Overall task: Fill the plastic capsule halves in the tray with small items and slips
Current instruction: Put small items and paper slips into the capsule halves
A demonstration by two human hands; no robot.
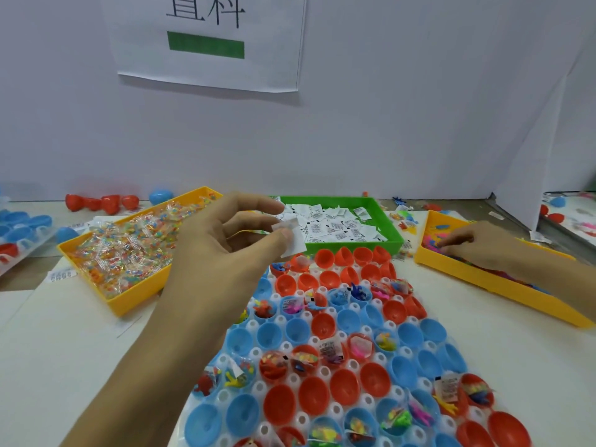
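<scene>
My left hand (pixel 225 240) pinches a thin white paper slip (pixel 293 240) between thumb and forefinger; it hangs with its long axis tilted down toward the tray (pixel 322 321), just above the tray's far-left red halves (pixel 309 280). The empty glossy cups lie below and nearer me than the slip, so I judge this hand drops it there. My right hand (pixel 474 246), fingers curled down into the yellow bin (pixel 483 282) right of the tray, rummages among small rubbery toys; its grasp I cannot tell.
</scene>
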